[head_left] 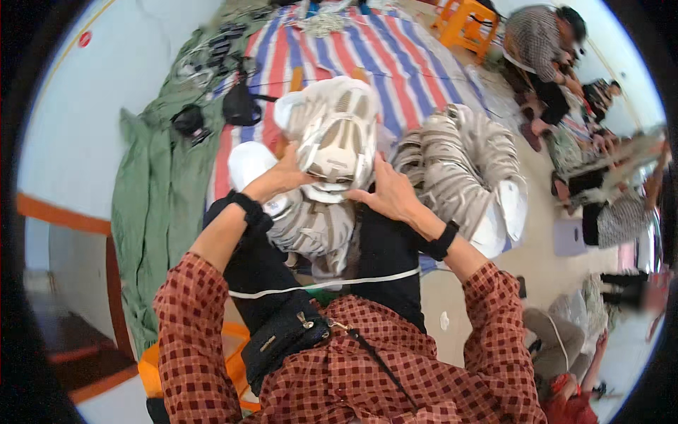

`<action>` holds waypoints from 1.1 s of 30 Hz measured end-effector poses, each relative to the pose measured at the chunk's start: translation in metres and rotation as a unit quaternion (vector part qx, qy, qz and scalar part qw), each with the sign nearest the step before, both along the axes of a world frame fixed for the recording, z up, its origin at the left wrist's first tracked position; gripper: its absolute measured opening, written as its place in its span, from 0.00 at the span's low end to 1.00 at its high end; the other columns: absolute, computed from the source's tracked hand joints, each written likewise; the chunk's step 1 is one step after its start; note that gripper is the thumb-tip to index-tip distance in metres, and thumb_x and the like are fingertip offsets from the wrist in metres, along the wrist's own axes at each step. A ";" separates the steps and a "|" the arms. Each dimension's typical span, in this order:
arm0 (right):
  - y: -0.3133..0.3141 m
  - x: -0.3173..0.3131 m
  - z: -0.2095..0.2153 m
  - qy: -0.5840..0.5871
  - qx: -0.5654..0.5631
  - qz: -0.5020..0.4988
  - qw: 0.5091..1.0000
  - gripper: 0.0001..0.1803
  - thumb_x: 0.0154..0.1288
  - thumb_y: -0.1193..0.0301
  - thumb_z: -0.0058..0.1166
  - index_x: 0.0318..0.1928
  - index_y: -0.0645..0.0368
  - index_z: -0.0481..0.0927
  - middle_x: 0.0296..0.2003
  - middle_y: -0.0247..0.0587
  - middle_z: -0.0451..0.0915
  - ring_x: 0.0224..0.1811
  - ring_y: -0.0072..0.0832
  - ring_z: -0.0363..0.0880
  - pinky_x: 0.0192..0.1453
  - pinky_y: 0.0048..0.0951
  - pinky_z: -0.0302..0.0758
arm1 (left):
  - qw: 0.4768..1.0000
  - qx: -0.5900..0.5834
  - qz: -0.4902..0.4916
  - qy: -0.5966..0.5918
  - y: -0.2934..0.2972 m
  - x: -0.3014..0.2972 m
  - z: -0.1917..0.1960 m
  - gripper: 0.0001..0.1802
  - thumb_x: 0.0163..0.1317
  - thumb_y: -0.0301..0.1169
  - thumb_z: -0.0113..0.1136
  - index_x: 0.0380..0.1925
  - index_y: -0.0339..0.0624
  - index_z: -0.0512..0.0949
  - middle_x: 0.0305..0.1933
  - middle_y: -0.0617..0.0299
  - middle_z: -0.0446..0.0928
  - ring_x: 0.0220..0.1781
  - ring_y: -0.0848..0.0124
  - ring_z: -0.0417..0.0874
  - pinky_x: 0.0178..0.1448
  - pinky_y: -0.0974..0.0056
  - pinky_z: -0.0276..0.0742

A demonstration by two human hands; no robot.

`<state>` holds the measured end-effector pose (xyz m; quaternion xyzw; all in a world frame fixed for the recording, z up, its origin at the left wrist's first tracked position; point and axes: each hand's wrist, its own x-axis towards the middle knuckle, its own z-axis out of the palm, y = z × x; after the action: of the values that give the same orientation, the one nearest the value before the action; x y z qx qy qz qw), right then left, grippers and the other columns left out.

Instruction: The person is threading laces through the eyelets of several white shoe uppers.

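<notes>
Both of my hands grip a bundle of white-and-beige shoe uppers (337, 138), nested one in another, at its near end above my lap. My left hand (282, 175) presses its left side, the thumb toward the white lower edge. On the other side my right hand (390, 189) holds it with fingers up along the edge and thumb underneath. Below the bundle, between my knees, lies another row of nested uppers (311, 227). A white rounded piece (248, 164) shows beside my left wrist.
To the right, long curved rows of nested uppers (459, 162) rest on the floor. A striped sheet (409, 63) spreads ahead, with a green cloth (166, 205) and a black bag (244, 102) at left. Other people (540, 49) sit at the right, near an orange stool (466, 28).
</notes>
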<state>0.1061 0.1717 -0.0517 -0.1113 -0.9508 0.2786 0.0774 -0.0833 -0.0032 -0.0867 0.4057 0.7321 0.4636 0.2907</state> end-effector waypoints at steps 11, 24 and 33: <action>-0.006 -0.018 -0.014 0.005 0.009 -0.070 0.998 0.28 0.54 0.55 0.54 0.43 0.70 0.67 0.32 0.57 0.77 0.35 0.51 0.77 0.42 0.48 0.67 | 0.865 -0.232 0.002 0.444 0.010 0.014 0.065 0.36 0.51 0.39 0.59 0.57 0.31 0.60 0.33 0.40 0.77 0.36 0.43 0.78 0.38 0.48 0.72; 0.020 -0.039 0.000 0.043 0.104 -0.060 0.992 0.21 0.55 0.60 0.51 0.40 0.68 0.72 0.28 0.53 0.78 0.33 0.45 0.79 0.59 0.53 0.56 | 0.852 -0.352 -0.078 0.380 0.028 0.009 0.096 0.42 0.53 0.30 0.58 0.65 0.34 0.48 0.25 0.43 0.77 0.29 0.44 0.79 0.35 0.47 0.70; -0.034 -0.028 0.005 -0.029 0.292 0.021 0.956 0.13 0.50 0.65 0.52 0.29 0.62 0.81 0.27 0.47 0.78 0.39 0.41 0.76 0.63 0.67 0.47 | 0.907 -0.157 0.045 0.389 -0.027 -0.036 0.038 0.31 0.55 0.27 0.50 0.62 0.46 0.61 0.36 0.39 0.78 0.37 0.43 0.78 0.40 0.48 0.72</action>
<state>0.0783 0.1382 -0.0469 -0.0721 -0.9947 -0.0130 0.0727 -0.1192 -0.0306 -0.0490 0.4697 0.8678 0.1610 0.0221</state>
